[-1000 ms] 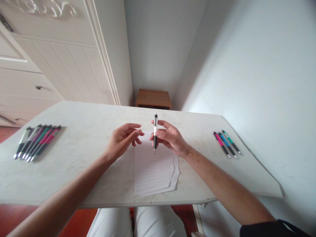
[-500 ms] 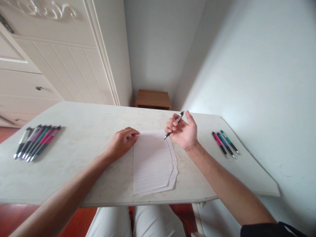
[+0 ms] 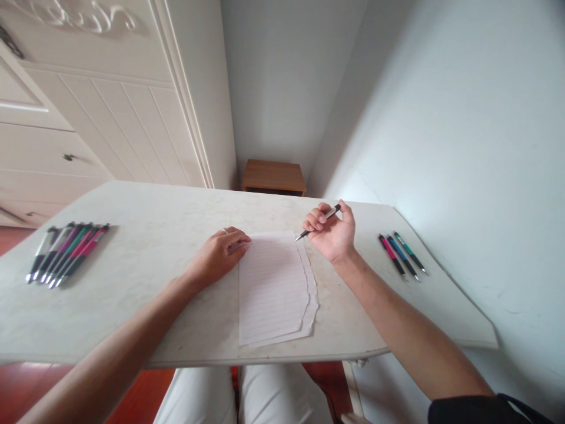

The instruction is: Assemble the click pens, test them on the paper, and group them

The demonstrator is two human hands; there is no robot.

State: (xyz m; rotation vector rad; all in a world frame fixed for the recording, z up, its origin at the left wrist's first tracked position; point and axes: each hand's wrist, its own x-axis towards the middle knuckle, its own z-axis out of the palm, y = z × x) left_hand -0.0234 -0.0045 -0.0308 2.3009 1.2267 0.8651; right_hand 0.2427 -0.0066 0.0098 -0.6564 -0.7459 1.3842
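Note:
My right hand (image 3: 332,234) is closed round a black and white pen (image 3: 318,222), its tip pointing down-left at the top right corner of the lined paper sheets (image 3: 273,288). These sheets lie in a small stack at the middle of the white table (image 3: 145,224). My left hand (image 3: 218,254) rests on the table with its fingertips pressing the top left edge of the paper, fingers curled and holding nothing.
A row of several pens (image 3: 66,252) lies at the table's left end. Three pens (image 3: 401,255), pink, blue and green, lie to the right of my right hand. A white wardrobe (image 3: 88,118) stands behind on the left, a wooden cabinet (image 3: 274,175) beyond the table.
My right hand swung the pen from upright over the paper out to the right and closed into a writing grip. My left hand dropped onto the paper's top left edge.

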